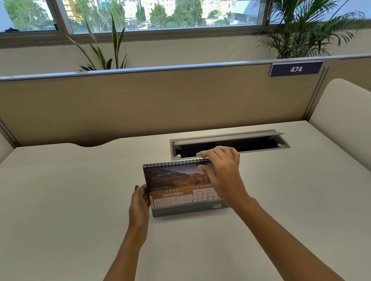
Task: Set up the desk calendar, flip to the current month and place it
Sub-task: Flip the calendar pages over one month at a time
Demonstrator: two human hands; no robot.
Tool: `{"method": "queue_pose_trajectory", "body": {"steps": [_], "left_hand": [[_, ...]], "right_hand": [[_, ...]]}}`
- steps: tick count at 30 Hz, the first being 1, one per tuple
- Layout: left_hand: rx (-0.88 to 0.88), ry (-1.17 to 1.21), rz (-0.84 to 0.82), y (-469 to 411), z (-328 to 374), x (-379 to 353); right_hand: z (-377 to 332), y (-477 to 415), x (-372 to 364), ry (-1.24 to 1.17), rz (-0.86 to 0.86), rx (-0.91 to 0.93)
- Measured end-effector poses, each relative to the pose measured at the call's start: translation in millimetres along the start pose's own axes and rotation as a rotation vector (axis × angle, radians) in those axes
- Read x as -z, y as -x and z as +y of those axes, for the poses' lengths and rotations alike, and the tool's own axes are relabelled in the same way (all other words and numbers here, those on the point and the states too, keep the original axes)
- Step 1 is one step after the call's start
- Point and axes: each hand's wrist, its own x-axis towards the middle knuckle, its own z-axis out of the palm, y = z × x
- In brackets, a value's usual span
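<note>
A spiral-bound desk calendar (176,188) stands upright on the white desk (60,215), facing me. Its front page shows a mountain photo above the word JANUARY and date grids. My left hand (139,204) presses flat against the calendar's left edge, steadying it. My right hand (224,173) covers the calendar's upper right corner, fingers reaching over the spiral binding and thumb on the front page. The right side of the page is hidden behind that hand.
Just behind the calendar an open cable tray (230,145) is sunk into the desk, its lid raised. A beige partition (128,105) with a "474" label (296,69) closes the back. Plants (305,18) stand behind it by the window.
</note>
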Motion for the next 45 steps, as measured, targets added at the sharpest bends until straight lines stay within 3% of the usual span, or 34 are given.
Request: {"method": "queue_pose_trajectory", "body": {"steps": [3, 8, 10, 16, 28, 35, 45], "left_hand": [[-0.006, -0.004, -0.018, -1, 1, 1], [-0.009, -0.005, -0.016, -1, 1, 1], [-0.009, -0.01, -0.014, -1, 0, 2], [-0.022, -0.005, -0.014, 0, 0, 0], [-0.011, -0.03, -0.015, 2, -1, 0], [-0.012, -0.057, -0.029, 2, -1, 1], [0.007, -0.085, -0.047, 4, 1, 1]], "right_hand": [[2, 9, 1, -0.016, 0.126, -0.065], [8, 33, 3, -0.214, 0.386, -0.321], [17, 47, -3, -0.26, 0.38, -0.417], [28, 79, -16, -0.378, 0.158, -0.749], [20, 93, -22, -0.401, 0.299, -0.863], [27, 102, -10, -0.479, 0.238, -0.953], [30, 104, 3, -0.458, 0.183, -0.892]]}}
